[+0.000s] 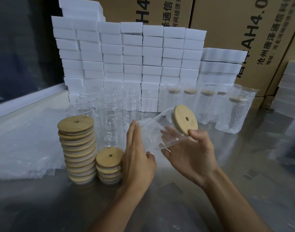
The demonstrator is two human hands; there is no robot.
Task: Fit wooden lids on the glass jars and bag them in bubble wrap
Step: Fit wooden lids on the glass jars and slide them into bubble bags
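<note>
A: A steel table [244, 190] backed by a wall of white foam blocks [130, 52] and printed cardboard cartons [254, 30]; what are the hands doing?

B: Both are on one glass jar [153, 134], held tilted above the table, mouth up and to the right; the right hand [192, 153] cradles it from beneath, fingers curled round the glass, thumb on the edge of the wooden lid [185, 119]; the left hand [136, 158] lies with straight fingers flat against the jar's base end.

A: How does the jar look?

B: Clear and straight-sided, its edges catching light; the lid is a pale round disc with a small hole in the middle, seated on the mouth.

A: And round them?

B: Just left of the left hand, a short stack of lids [109, 166]; beside it a tall stack of lids [78, 148]; behind those, empty open jars [108, 121] standing in rows; further left, flat bubble wrap [24, 148] spread on the table; to the right, against the blocks, a row of bagged jars [234, 113] upright in bubble wrap, lids on.
</note>
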